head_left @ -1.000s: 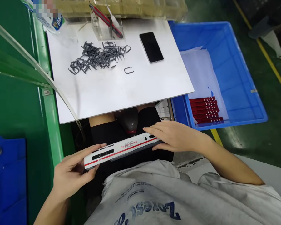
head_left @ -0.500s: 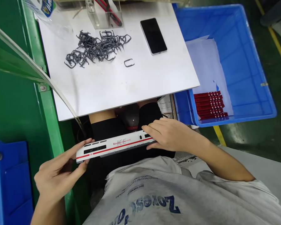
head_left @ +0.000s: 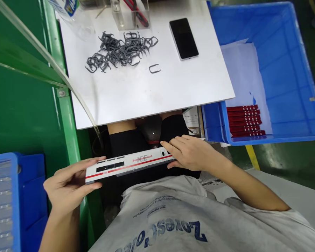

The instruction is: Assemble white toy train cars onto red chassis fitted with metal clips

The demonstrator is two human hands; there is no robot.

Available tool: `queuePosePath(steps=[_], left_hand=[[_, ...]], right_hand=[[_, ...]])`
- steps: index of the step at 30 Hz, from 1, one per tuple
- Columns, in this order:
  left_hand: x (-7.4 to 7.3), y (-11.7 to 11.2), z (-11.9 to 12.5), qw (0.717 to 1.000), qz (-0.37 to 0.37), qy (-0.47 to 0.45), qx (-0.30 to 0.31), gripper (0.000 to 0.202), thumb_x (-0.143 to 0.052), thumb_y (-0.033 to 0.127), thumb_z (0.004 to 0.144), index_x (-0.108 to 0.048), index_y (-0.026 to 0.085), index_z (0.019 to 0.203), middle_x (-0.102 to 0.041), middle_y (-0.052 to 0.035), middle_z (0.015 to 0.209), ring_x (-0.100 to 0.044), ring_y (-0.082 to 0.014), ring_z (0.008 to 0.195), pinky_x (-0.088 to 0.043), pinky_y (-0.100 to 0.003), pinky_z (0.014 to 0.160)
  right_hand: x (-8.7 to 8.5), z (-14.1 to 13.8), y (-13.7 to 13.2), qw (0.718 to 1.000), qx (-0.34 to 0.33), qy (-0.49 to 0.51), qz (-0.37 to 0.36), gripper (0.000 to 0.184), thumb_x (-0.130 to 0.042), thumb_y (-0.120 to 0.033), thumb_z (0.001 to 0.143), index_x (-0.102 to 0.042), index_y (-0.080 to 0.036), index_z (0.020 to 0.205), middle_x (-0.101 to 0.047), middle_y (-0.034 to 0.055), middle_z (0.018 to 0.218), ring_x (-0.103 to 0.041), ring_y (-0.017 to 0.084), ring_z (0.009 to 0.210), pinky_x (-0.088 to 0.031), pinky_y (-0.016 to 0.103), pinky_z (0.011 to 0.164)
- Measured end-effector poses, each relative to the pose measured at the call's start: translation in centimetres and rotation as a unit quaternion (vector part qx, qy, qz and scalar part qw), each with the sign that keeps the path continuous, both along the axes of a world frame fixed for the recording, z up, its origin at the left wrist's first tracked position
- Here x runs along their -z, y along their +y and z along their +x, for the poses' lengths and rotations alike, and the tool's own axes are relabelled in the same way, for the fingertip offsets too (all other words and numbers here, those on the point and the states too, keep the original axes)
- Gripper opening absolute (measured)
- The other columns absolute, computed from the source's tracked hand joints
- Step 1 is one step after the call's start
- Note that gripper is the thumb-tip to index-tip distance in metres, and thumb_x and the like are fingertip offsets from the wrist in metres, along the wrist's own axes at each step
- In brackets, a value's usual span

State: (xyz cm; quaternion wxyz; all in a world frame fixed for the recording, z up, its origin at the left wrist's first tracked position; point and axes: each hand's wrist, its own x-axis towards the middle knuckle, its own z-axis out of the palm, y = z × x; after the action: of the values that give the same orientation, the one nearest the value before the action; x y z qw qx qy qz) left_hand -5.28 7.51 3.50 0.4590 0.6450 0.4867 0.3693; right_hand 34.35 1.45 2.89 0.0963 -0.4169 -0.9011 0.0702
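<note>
**A white ICE train shell (head_left: 128, 166) held across a lap**

Nearest is the person's grey printed T-shirt (head_left: 160, 220), and just above it the two hands grip the shell, which lies almost level over the black trousers (head_left: 127, 145). The left hand (head_left: 68, 185) pinches one end between its parted digits, top edge and bottom edge. The right hand (head_left: 191, 154) has its fingers (head_left: 178, 147) spread over the other end and its thumb (head_left: 172, 165) tucked below. (The red lettering on the shell reads "Bordrestaurant".)

Between the knees sits a dark rounded object (head_left: 152, 129). Beyond it, the white worktop (head_left: 157, 98) carries a single grey metal clip (head_left: 154, 69) set apart from a tangled pile of grey metal clips (head_left: 120, 50). Farther on lie a black smartphone (head_left: 183, 38) and a clear acrylic holder (head_left: 128, 15).

To the right, a blue plastic crate (head_left: 286, 70) holds white paper (head_left: 244, 73) and a stack of red strips (head_left: 244, 120). A blue bin (head_left: 21, 199) stands low on the left, beside the green frame (head_left: 68, 119).
</note>
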Motion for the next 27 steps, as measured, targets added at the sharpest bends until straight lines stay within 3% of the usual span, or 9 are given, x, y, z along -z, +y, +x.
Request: queuePosePath(steps=[3, 5, 7, 9, 12, 17, 20, 24, 27], left_hand=[[0.3, -0.8, 3.7, 0.987, -0.073, -0.131, -0.06, 0.067, -0.087, 0.081, 0.082, -0.076, 0.045, 0.138, -0.086, -0.007, 0.128, -0.084, -0.0416, 0.117, -0.074, -0.065, 0.095], [0.4, -1.5, 6.7, 0.975, -0.119, -0.184, -0.026, 0.079, -0.089, 0.086, 0.076, -0.07, 0.044, 0.14, -0.082, -0.0107, 0.137, -0.081, -0.0427, 0.124, -0.071, -0.067, 0.098], [0.3, -2.0, 9.1, 0.956, -0.126, -0.266, 0.002, 0.069, -0.095, 0.077, 0.076, -0.07, 0.038, 0.128, -0.084, -0.0072, 0.11, -0.085, -0.0353, 0.1, -0.073, -0.058, 0.087], [0.0, -2.0, 10.3, 0.932, -0.13, -0.338, 0.006, 0.044, -0.092, 0.062, 0.088, -0.069, 0.03, 0.109, -0.072, 0.0019, 0.077, -0.075, -0.0215, 0.064, -0.068, -0.04, 0.067], [0.0, -1.6, 10.6, 0.918, -0.13, -0.376, -0.01, 0.027, -0.086, 0.045, 0.096, -0.067, 0.025, 0.099, -0.062, 0.0059, 0.065, -0.059, -0.0126, 0.047, -0.055, -0.026, 0.052], [1.2, -1.1, 10.6, 0.905, -0.151, -0.391, -0.074, 0.022, -0.086, 0.036, 0.096, -0.068, 0.024, 0.1, -0.065, 0.0052, 0.068, -0.061, -0.0119, 0.049, -0.056, -0.024, 0.052], [2.1, -0.8, 9.8, 0.894, -0.168, -0.414, -0.034, 0.032, -0.09, 0.042, 0.092, -0.065, 0.024, 0.098, -0.067, 0.0044, 0.069, -0.064, -0.0135, 0.051, -0.058, -0.026, 0.054], [2.8, 0.0, 8.2, 0.865, -0.196, -0.46, 0.046, 0.055, -0.096, 0.063, 0.082, -0.066, 0.024, 0.106, -0.076, -0.0007, 0.082, -0.072, -0.0178, 0.059, -0.068, -0.037, 0.065], [3.0, 0.0, 7.9, 0.846, -0.22, -0.485, 0.019, 0.048, -0.092, 0.06, 0.089, -0.064, 0.024, 0.105, -0.066, 0.0055, 0.069, -0.062, -0.0119, 0.048, -0.061, -0.028, 0.056]], right_hand=[[2.1, -3.6, -0.7, 0.981, 0.047, 0.169, -0.089, 0.074, -0.033, -0.068, 0.118, -0.055, -0.006, 0.151, -0.076, 0.0166, 0.11, -0.07, 0.026, 0.089, -0.056, 0.04, 0.079], [3.2, -7.2, -1.5, 0.939, 0.069, 0.282, -0.185, 0.063, -0.04, -0.063, 0.119, -0.054, -0.011, 0.15, -0.076, 0.0165, 0.117, -0.071, 0.027, 0.097, -0.06, 0.041, 0.086], [4.0, -10.7, -2.2, 0.885, 0.065, 0.375, -0.268, 0.052, -0.046, -0.058, 0.118, -0.053, -0.016, 0.148, -0.074, 0.0153, 0.123, -0.071, 0.027, 0.103, -0.061, 0.043, 0.093], [4.5, -13.1, -2.7, 0.835, 0.064, 0.443, -0.321, 0.049, -0.049, -0.057, 0.117, -0.052, -0.019, 0.146, -0.072, 0.0147, 0.129, -0.071, 0.026, 0.107, -0.06, 0.042, 0.096], [4.7, -14.4, -3.0, 0.808, 0.084, 0.449, -0.374, 0.047, -0.049, -0.062, 0.115, -0.054, -0.021, 0.138, -0.072, 0.0116, 0.124, -0.069, 0.025, 0.1, -0.057, 0.038, 0.088], [5.6, -14.4, -3.3, 0.8, 0.115, 0.422, -0.41, 0.055, -0.039, -0.073, 0.114, -0.054, -0.021, 0.122, -0.068, 0.0049, 0.097, -0.059, 0.02, 0.073, -0.042, 0.033, 0.066], [6.7, -14.8, -3.6, 0.781, 0.124, 0.47, -0.392, 0.06, -0.039, -0.079, 0.111, -0.054, -0.022, 0.119, -0.063, 0.0021, 0.088, -0.055, 0.018, 0.067, -0.04, 0.032, 0.063], [7.3, -15.7, -3.8, 0.69, 0.073, 0.542, -0.474, 0.06, -0.037, -0.079, 0.112, -0.056, -0.022, 0.115, -0.061, -0.0009, 0.075, -0.055, 0.016, 0.057, -0.045, 0.03, 0.057], [7.0, -16.2, -3.8, 0.62, 0.062, 0.551, -0.556, 0.066, -0.033, -0.082, 0.112, -0.058, -0.021, 0.118, -0.065, 0.0008, 0.079, -0.057, 0.014, 0.054, -0.046, 0.028, 0.053]])
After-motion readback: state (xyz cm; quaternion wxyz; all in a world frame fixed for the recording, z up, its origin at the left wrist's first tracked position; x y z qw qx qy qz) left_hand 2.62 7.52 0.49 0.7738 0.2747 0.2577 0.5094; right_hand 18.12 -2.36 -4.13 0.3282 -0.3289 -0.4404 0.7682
